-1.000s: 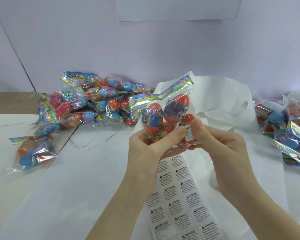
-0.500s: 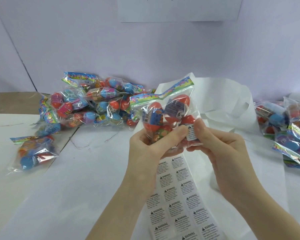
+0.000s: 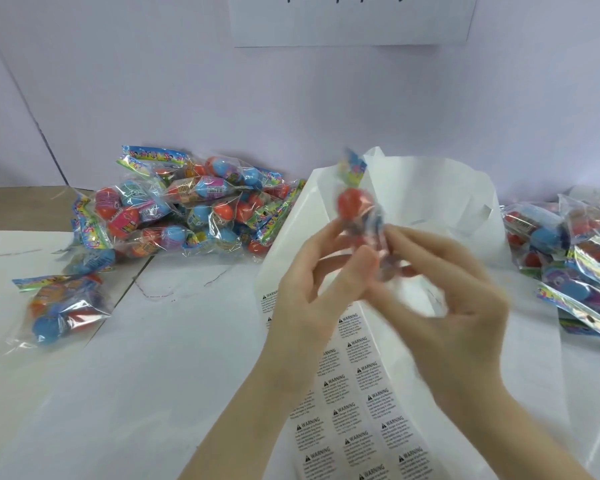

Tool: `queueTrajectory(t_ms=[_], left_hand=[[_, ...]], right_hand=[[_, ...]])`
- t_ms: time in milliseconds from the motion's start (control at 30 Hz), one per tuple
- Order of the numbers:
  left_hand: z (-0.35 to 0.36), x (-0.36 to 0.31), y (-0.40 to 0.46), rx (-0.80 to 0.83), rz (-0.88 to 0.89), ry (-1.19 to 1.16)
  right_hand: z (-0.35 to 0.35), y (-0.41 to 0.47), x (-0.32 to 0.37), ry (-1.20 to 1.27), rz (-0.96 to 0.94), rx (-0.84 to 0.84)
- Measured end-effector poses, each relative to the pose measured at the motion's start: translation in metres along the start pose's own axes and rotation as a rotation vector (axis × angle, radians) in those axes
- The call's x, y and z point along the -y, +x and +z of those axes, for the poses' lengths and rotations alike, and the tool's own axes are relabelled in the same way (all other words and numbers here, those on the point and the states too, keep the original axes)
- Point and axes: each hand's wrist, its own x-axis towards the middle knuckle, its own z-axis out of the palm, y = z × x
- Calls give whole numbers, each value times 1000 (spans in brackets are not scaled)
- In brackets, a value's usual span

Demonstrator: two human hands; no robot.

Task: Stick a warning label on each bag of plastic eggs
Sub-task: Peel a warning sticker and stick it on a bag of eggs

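Note:
A clear bag of plastic eggs (image 3: 356, 206), with a red egg showing, is held up edge-on between my hands and is blurred by motion. My left hand (image 3: 312, 292) pinches its lower part between thumb and fingertips. My right hand (image 3: 458, 306), also blurred, grips the bag's right side with its fingers. The label on it is hidden. The sheet of warning labels (image 3: 354, 410) lies on the table below my hands.
A pile of egg bags (image 3: 187, 209) sits at the back left, with one single bag (image 3: 59, 303) nearer on the left. Another pile of egg bags (image 3: 575, 251) lies at the right. Crumpled white backing paper (image 3: 430, 202) rises behind my hands.
The bag faced me with my right thumb pressing a label on it; now it has turned edge-on. Both hands have shifted right and their fingers have spread.

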Motion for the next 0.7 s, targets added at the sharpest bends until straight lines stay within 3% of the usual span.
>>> queueTrajectory(t_ms=[67,133,167,233,333,467,567,700], left_hand=[[-3,-1,1,-6,7,-37],[-8,-3,4,-112,-39,-120],[-11,-2,5,-147,-55,-150],[-17,-4,7,-187,-50,-166],[-20,-6,7,-183,-44,-201],[-16,-4,6,-86,-24,-137],[-14,-1,4,-61,-17,-4],[-12,-3,4,-29,-60,-9]], right_hand=[[2,-4,1,99,-24,212],[1,-3,5,318,113,362],[0,-1,6,394,178,374],[-3,1,4,433,251,242],[-7,10,-1,357,351,53],[-4,11,-4,361,496,201],[-3,10,-3,440,510,283],[-9,14,-4,499,527,346]])
